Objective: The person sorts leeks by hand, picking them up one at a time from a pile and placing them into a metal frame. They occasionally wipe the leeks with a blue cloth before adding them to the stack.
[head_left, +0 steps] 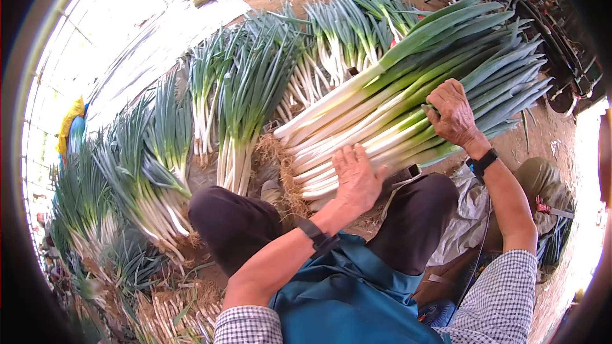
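A large pile of long green onions (376,105) lies across in front of my knees, white root ends to the left and dark green leaves to the right. My left hand (357,178) rests with fingers spread on the white stalks near the roots. Farther right, my right hand (451,111) is closed on the green onions where white turns to green; its curled fingers partly hide what they grip. Brown stringy roots (290,175) hang at the pile's left end. A dark support edge (414,171) shows under the pile.
Several bunches of green onions (245,102) stand or lean in rows to the left and behind. Loose stalks and roots (178,309) cover the ground at lower left. A whitish plastic sack (462,216) lies by my right knee. Dark machinery or bicycle parts (542,19) stand at upper right.
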`<state>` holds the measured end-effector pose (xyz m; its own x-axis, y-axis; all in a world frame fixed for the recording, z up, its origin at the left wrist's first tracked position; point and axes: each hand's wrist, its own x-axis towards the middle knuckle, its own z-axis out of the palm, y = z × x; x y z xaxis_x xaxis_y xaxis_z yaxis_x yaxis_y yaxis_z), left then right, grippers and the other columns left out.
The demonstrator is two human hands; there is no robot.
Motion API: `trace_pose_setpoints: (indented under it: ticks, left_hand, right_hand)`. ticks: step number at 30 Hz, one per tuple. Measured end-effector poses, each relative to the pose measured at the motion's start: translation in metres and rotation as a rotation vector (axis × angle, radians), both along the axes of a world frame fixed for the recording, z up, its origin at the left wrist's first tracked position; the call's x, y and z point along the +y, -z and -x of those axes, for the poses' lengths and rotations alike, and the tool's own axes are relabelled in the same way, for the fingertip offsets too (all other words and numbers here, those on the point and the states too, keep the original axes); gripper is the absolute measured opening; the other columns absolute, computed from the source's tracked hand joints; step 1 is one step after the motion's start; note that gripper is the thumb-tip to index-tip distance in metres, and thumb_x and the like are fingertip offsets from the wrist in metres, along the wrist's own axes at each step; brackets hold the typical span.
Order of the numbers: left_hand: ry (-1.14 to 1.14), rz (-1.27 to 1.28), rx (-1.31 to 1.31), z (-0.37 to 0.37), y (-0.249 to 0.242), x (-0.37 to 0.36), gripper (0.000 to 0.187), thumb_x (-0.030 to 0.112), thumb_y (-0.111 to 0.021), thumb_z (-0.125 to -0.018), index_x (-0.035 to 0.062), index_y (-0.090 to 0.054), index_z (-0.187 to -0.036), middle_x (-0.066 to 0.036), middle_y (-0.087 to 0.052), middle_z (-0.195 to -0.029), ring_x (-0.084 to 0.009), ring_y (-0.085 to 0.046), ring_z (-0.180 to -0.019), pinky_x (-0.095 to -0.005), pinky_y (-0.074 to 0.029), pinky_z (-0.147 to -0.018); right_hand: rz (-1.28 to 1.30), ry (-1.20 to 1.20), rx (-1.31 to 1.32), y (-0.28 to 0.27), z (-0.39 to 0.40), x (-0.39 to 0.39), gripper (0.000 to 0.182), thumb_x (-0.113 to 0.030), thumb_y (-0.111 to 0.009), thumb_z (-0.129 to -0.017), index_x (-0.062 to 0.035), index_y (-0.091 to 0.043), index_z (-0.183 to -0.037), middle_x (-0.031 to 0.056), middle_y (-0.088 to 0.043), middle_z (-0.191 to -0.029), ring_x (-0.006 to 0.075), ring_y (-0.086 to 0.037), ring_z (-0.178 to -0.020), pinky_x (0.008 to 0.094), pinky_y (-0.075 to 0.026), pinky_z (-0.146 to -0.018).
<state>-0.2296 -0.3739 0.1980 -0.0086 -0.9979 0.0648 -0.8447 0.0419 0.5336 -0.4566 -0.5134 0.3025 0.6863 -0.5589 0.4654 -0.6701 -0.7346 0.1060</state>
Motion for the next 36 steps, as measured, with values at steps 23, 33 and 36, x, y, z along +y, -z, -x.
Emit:
trace_pose_setpoints:
  ticks: [23, 33, 36]
  left_hand:
    - [0.297, -0.197, -0.136, -0.129, 0.042, 0.053, 0.08, 0.02, -0.071, -0.089, -0.0138, -0.031, -0.149, -0.035, -0.027, -0.157, -0.047, -0.024, -0.149, -0.0493, -0.019, -0.124]
    - [0.286, -0.318, -0.208, -0.128, 0.016, 0.051, 0.082, 0.017, -0.067, -0.092, -0.0132, -0.021, -0.153, -0.033, -0.021, -0.161, -0.0437, -0.018, -0.152, -0.0477, -0.016, -0.124]
    - [0.281, -0.31, -0.253, -0.127, 0.012, 0.052, 0.08, 0.017, -0.066, -0.093, -0.0126, -0.022, -0.153, -0.033, -0.022, -0.161, -0.0437, -0.02, -0.151, -0.0474, -0.017, -0.124]
  right_hand:
    - [0.007, 0.395, -0.541, -0.071, 0.076, 0.144, 0.01, -0.011, -0.062, -0.09, -0.002, -0.064, -0.088, 0.018, -0.063, -0.081, 0.0383, -0.062, -0.08, 0.0467, -0.049, -0.07]
    - [-1.209, 0.883, -0.346, 0.315, 0.086, 0.598, 0.026, -0.023, -0.062, -0.09, 0.0012, -0.067, -0.083, 0.0194, -0.066, -0.075, 0.0302, -0.065, -0.068, 0.046, -0.05, -0.065]
    - [-1.394, 0.821, -0.689, 0.339, 0.056, 0.653, 0.027, -0.024, -0.063, -0.091, 0.0024, -0.068, -0.09, 0.0171, -0.067, -0.076, 0.0205, -0.063, -0.068, 0.0426, -0.05, -0.065]
